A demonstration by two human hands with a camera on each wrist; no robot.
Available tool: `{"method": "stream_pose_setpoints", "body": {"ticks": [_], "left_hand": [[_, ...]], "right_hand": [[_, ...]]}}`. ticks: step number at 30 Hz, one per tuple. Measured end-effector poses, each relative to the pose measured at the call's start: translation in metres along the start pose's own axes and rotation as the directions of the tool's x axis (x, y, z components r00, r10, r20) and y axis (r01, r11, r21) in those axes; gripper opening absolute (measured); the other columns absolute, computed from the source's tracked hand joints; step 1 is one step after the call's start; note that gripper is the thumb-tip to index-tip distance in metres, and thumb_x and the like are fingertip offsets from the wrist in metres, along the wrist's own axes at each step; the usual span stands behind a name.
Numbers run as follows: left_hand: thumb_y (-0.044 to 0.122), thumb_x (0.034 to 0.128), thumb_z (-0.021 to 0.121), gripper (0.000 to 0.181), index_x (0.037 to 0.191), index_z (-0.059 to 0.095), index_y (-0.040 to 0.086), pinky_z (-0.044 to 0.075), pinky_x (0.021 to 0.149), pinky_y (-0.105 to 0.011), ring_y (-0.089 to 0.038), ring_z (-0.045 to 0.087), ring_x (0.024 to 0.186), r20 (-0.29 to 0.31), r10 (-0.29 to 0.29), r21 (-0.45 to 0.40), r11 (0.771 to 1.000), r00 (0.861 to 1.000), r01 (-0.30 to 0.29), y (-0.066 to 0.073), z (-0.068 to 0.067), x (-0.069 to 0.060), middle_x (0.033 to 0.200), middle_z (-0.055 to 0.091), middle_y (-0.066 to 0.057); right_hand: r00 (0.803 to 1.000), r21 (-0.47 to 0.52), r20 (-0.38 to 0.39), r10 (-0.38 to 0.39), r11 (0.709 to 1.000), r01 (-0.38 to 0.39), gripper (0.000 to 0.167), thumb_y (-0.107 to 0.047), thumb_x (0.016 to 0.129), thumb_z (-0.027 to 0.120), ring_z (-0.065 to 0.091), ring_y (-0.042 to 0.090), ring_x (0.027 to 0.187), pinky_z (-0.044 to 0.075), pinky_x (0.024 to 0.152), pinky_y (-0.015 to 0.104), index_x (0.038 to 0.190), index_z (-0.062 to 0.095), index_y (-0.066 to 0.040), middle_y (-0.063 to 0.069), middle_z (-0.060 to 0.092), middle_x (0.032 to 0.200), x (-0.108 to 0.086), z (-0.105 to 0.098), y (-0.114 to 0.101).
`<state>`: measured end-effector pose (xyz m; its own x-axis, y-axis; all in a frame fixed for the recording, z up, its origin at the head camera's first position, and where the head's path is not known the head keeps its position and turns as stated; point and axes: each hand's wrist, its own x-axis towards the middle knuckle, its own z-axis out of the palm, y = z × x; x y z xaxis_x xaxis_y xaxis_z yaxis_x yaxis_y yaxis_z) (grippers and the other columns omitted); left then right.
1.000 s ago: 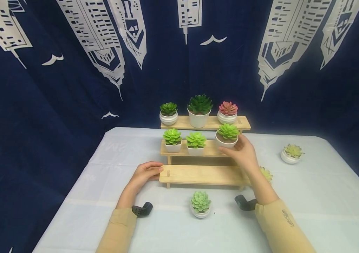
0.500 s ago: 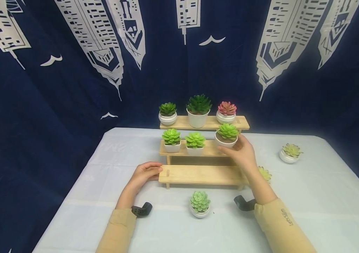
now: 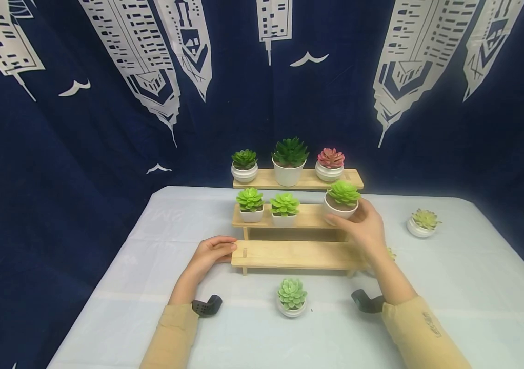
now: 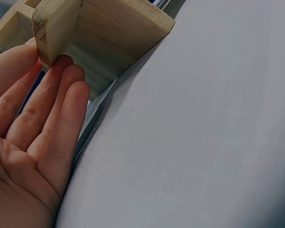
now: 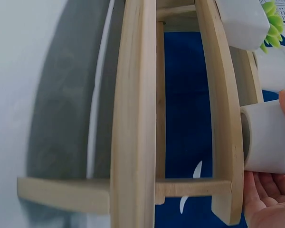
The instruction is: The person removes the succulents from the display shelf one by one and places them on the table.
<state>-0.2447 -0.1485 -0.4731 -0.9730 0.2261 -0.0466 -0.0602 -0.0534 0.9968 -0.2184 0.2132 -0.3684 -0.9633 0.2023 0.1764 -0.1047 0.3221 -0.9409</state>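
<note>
A three-tier wooden plant stand stands mid-table. My left hand pinches the left end of its lowest board, the thumb above and fingertips below in the left wrist view. With my right hand I hold a round white potted succulent with bright green leaves at the right end of the middle board. In the right wrist view its white pot is right by the board's edge; I cannot tell if it touches. Two potted succulents in square white pots, one left and one right, share that board.
On the top board are a dark green succulent, a larger one and a pink one. A pale green succulent sits in front of the stand, a yellowish one to the right. Another is mostly hidden behind my right forearm.
My right hand has shifted a little to the right with the potted succulent, along the middle board. The left hand stays on the stand's lowest board.
</note>
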Motion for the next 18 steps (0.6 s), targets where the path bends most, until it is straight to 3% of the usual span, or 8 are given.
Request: {"method": "stream_pose_setpoints", "body": {"ticks": [9,18], "left_hand": [[0.011,0.0832,0.072,0.038,0.114,0.061,-0.007,0.057,0.077,-0.036,-0.020,0.067,0.084,0.002,0.011,0.010,1.000,1.000,-0.011,-0.001,0.000,-0.001,0.100,0.068,-0.011],[0.011,0.0829,0.072,0.038,0.114,0.061,-0.007,0.057,0.078,-0.036,-0.022,0.067,0.085,0.004,0.005,0.002,1.000,1.000,-0.005,0.000,0.000,0.000,0.101,0.068,-0.012]], "right_hand": [[0.999,-0.109,-0.043,-0.003,0.994,-0.002,0.085,-0.039,0.072,0.082,0.048,0.032,0.122,0.042,0.101,0.044,0.139,0.041,-0.005,0.017,0.050,0.133,-0.007,-0.019,0.004],[0.997,-0.144,-0.077,0.009,0.989,-0.020,0.087,-0.039,0.075,0.079,0.042,0.035,0.126,0.037,0.104,0.048,0.142,0.036,-0.004,0.019,0.044,0.139,-0.014,-0.042,0.011]]}}
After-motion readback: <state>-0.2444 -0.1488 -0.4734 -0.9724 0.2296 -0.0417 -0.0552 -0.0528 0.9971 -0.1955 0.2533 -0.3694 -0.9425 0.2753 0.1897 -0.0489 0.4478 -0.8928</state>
